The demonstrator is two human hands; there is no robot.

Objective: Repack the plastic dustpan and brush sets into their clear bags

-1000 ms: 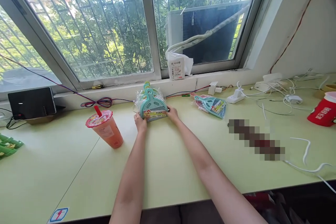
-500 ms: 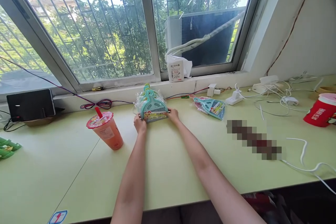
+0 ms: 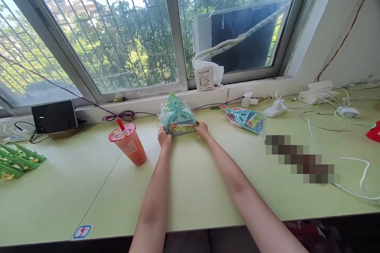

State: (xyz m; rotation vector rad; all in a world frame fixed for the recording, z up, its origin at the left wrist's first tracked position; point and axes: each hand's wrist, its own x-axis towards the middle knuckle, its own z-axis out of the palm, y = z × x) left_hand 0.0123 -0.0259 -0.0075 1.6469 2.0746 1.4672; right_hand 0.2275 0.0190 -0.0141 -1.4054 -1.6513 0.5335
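A stack of teal mini dustpan-and-brush sets (image 3: 179,118) in clear wrap stands on the pale green table (image 3: 190,189) near the window sill. My left hand (image 3: 164,139) grips the stack's lower left corner. My right hand (image 3: 202,128) grips its lower right corner. Both arms stretch forward over the table. A second wrapped teal set (image 3: 246,119) lies flat to the right of the stack.
An orange drink cup (image 3: 129,145) with a red straw stands left of my hands. A black device (image 3: 55,116) sits at the far left, with green packaged items (image 3: 16,160) at the table's left edge. White chargers and cables (image 3: 323,104) spread at the right. A white box (image 3: 205,77) rests on the sill.
The camera view has shifted slightly, so everything sits a little further right. My hands remain on the stack of dustpan sets in the same grip.
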